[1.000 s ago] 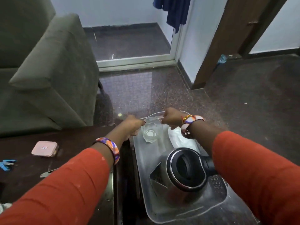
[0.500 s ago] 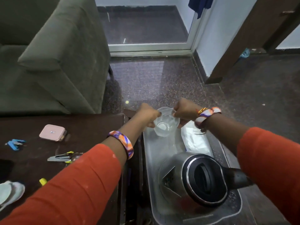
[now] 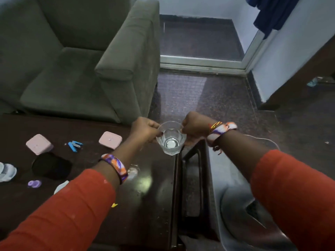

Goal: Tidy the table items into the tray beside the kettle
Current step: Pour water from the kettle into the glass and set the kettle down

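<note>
A clear drinking glass [image 3: 171,140] hangs above the right edge of the dark wooden table [image 3: 145,205]. My left hand [image 3: 145,130] grips its left side and my right hand [image 3: 194,127] grips its right side, fingers curled at the rim. The pale plastic tray [image 3: 217,169] lies to the right on a lower stand, partly under my right arm. The steel kettle [image 3: 239,220] in it is mostly hidden by that arm. On the table lie two pink square boxes [image 3: 110,140] [image 3: 39,146], a blue stapler [image 3: 74,145], a black disc [image 3: 51,167] and a small purple piece [image 3: 34,183].
A green sofa [image 3: 90,60] stands right behind the table. A white object [image 3: 7,172] sits at the table's left edge and a yellow scrap [image 3: 114,205] near my left sleeve. Dark speckled floor stretches beyond the tray to a glass door.
Both hands have lifted the glass off the far end of the tray and carried it left, over the table's right edge. The view has swung left, showing more of the table.
</note>
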